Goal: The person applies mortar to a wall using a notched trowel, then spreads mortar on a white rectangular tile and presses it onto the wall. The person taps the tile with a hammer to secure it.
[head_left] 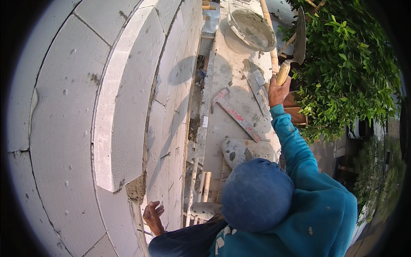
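My right hand (pixel 278 91) is wrapped round the wooden handle of a trowel (pixel 300 38), its metal blade raised beside green leaves. On the left, my left hand (pixel 154 217) has bent, parted fingers and nothing in it. It is next to the pale block wall (pixel 64 98), below a patch of grey mortar (pixel 136 189). Just above that patch, a thick white block (pixel 128 98) stands out from the wall. A hammer (pixel 236 115) with worn red paint lies on the stained plank, near a flat metal tool (pixel 257 92) partly hidden by my right hand.
A bucket (pixel 234 42) of wet grey mortar stands at the plank's far end. Bamboo poles (pixel 206 186) and a gap run between the plank (pixel 218 81) and the wall. Leafy branches (pixel 346 73) crowd the right side. A rounded blue cloth shape (pixel 257 195) covers the near plank.
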{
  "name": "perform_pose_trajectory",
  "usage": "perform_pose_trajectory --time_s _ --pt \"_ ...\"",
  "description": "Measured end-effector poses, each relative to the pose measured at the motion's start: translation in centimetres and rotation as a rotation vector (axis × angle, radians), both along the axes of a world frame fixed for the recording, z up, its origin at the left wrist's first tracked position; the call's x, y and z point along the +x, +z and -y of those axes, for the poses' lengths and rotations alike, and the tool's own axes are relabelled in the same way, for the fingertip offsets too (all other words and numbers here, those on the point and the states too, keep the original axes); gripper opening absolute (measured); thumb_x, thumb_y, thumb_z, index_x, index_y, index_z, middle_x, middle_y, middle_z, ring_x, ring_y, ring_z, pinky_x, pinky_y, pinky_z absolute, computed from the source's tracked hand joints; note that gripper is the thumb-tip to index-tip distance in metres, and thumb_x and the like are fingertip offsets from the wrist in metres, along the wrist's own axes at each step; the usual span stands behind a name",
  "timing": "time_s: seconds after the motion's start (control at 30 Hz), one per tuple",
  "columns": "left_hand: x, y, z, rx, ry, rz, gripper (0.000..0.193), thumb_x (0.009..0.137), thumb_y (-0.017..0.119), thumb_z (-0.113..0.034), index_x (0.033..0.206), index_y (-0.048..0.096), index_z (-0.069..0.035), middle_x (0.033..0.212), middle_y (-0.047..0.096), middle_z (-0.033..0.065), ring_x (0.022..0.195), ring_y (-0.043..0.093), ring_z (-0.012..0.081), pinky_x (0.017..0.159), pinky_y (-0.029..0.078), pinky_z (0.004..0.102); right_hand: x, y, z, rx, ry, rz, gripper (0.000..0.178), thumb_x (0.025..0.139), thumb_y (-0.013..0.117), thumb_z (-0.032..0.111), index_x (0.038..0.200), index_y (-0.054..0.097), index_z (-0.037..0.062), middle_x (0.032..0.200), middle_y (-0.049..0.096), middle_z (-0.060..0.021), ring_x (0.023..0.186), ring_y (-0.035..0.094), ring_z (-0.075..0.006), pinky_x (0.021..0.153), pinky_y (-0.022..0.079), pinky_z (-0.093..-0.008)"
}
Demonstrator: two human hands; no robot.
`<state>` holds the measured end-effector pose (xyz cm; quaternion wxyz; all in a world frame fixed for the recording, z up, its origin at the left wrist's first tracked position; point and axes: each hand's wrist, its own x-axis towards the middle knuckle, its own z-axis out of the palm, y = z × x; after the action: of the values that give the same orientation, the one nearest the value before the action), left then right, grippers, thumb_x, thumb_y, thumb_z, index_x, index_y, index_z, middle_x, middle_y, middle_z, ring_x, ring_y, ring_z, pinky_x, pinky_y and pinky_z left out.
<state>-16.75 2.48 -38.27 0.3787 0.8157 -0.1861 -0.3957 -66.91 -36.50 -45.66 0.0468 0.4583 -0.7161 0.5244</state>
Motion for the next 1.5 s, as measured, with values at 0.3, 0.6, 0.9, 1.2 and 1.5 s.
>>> perform_pose_trajectory --time_s 0.3,0.6,0.9,1.2,1.5 --pt "0.4 -1.4 0.2 0.017 0.02 -0.033 0.046 0.097 0.057 -0.043 0.097 0.066 0.003 0.093 0.07 0.0148 0.075 0.069 0.0235 0.069 0.058 0.0323 3.4 8.5 24.3 0.138 0.401 0.121 0.052 0.073 0.077 0.037 0.102 0.064 -0.003 0.087 0.069 -0.0196 0.078 0.066 -0.033 0.072 0.052 -0.0427" --pt "-0.4 -1.3 -0.5 0.107 0.082 -0.055 0.048 0.097 0.057 -0.045 0.097 0.067 0.002 0.096 0.069 0.0154 0.08 0.069 0.0247 0.073 0.056 0.0339 6.1 10.0 31.9 0.27 0.531 0.297 0.034 0.081 0.071 0.025 0.106 0.064 0.0024 0.075 0.053 -0.0043 0.067 0.047 -0.0174 0.061 0.041 -0.0403" --pt "-3.4 -2.5 -0.4 0.11 0.035 -0.254 0.046 0.096 0.058 -0.039 0.102 0.067 0.005 0.097 0.069 0.0151 0.08 0.068 0.0232 0.074 0.056 0.0328 0.7 19.9 29.1 0.29 0.575 0.47 0.041 0.088 0.054 0.016 0.125 0.048 -0.0017 0.094 0.048 -0.0129 0.086 0.053 -0.0278 0.081 0.05 -0.0527" --pt "-4.0 8.7 -12.5 0.419 0.156 -0.053 0.034 0.094 0.061 -0.033 0.096 0.069 0.001 0.078 0.068 0.0094 0.068 0.066 0.0164 0.062 0.055 0.0291 0.9 24.0 24.7 0.461 0.404 0.755 0.04 0.089 0.054 0.009 0.123 0.043 -0.0083 0.098 0.055 -0.0211 0.079 0.061 -0.0341 0.08 0.058 -0.0545" --pt "0.1 29.9 -17.1 0.074 0.772 0.174 0.071 0.094 0.064 -0.036 0.141 0.036 0.009 0.139 0.044 0.0229 0.124 0.052 0.0328 0.1 0.048 0.0398 1.8 32.8 10.8 0.622 0.251 0.895 0.013 0.091 0.058 0.01 0.094 0.051 -0.0011 0.065 0.048 -0.0071 0.059 0.054 -0.0223 0.072 0.058 -0.0486"
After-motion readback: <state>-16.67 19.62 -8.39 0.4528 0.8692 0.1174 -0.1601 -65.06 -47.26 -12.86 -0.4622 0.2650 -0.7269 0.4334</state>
